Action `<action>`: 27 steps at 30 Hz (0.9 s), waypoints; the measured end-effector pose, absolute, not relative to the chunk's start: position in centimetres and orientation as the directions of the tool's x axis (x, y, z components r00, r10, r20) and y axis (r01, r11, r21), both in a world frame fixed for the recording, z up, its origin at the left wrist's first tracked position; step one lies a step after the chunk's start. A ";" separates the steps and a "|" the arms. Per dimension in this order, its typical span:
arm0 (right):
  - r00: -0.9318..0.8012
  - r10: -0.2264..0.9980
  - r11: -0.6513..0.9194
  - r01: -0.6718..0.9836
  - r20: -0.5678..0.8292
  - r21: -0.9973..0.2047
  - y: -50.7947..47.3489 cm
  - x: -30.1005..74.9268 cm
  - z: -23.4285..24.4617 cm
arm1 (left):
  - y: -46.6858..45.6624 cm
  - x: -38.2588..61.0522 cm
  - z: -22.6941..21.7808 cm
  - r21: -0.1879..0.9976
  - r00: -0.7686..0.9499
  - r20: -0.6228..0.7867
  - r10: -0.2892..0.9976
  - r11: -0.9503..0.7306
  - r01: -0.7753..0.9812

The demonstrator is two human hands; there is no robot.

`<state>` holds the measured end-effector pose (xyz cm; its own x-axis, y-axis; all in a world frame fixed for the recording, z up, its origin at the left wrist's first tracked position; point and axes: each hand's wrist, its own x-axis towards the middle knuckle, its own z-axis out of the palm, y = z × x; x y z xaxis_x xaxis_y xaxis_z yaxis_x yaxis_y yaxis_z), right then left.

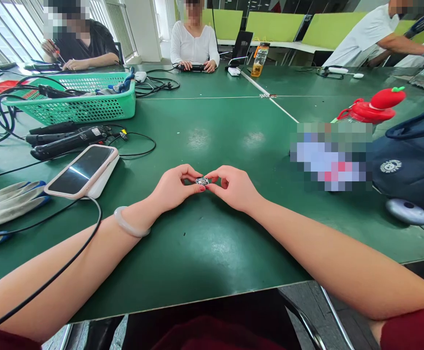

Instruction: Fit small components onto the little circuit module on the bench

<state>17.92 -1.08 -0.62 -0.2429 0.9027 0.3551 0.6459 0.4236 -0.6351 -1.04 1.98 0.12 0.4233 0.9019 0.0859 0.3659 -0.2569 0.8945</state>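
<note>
Both my hands meet at the middle of the green table (212, 243), just above its surface. My left hand (175, 187) and my right hand (233, 187) pinch a small silvery metal part (202, 181) between their fingertips, one hand on each side. All the fingers are curled in around it. What the part is I cannot make out. A pale bangle (129, 224) sits on my left wrist.
A phone (82, 170) lies on a white block at my left, beside black tools (66, 141), cables, a work glove (8, 204) and a green basket (76, 99). A navy bag (412, 165) and red-lidded bottle (372, 109) stand at right. Three people sit at the far side.
</note>
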 end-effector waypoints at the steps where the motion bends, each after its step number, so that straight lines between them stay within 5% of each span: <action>1: -0.241 0.896 0.434 0.651 0.372 -0.622 -1.1 17.9 -0.6 | 1.9 -1.0 0.1 0.908 0.420 0.086 0.903 -0.244 0.340; 11: -0.277 0.844 0.488 0.753 0.459 -0.442 -1.3 17.0 -1.0 | 1.0 -0.6 0.6 0.992 0.443 -0.024 0.896 -0.033 0.122; 18: -0.372 0.832 0.541 0.704 0.410 -0.459 -1.0 16.9 -1.1 | 0.7 -1.0 0.7 0.942 0.451 0.001 0.893 -0.152 0.299; 21: -0.351 0.853 0.510 0.716 0.387 -0.476 -0.9 17.2 -1.0 | 1.4 -2.2 1.1 0.767 0.356 0.125 0.926 -0.318 0.557; 23: -0.311 0.880 0.464 0.721 0.359 -0.515 -0.8 17.5 -0.9 | 2.2 -3.8 1.6 0.497 0.294 0.215 0.931 -0.363 0.788; 25: -0.276 0.901 0.425 0.720 0.335 -0.548 -0.7 18.0 -0.7 | 3.1 -5.8 2.1 0.239 0.227 0.247 0.942 -0.286 0.928; 27: -0.226 0.919 0.381 0.722 0.324 -0.577 -0.8 18.4 -0.6 | 3.9 -7.7 2.4 0.123 0.167 0.204 0.964 -0.195 0.973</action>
<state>18.38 -0.78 -0.63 -0.2262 0.9188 0.3236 0.7221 0.3811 -0.5773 -7.72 3.93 2.38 0.1674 0.9645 0.2044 0.9731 -0.1949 0.1226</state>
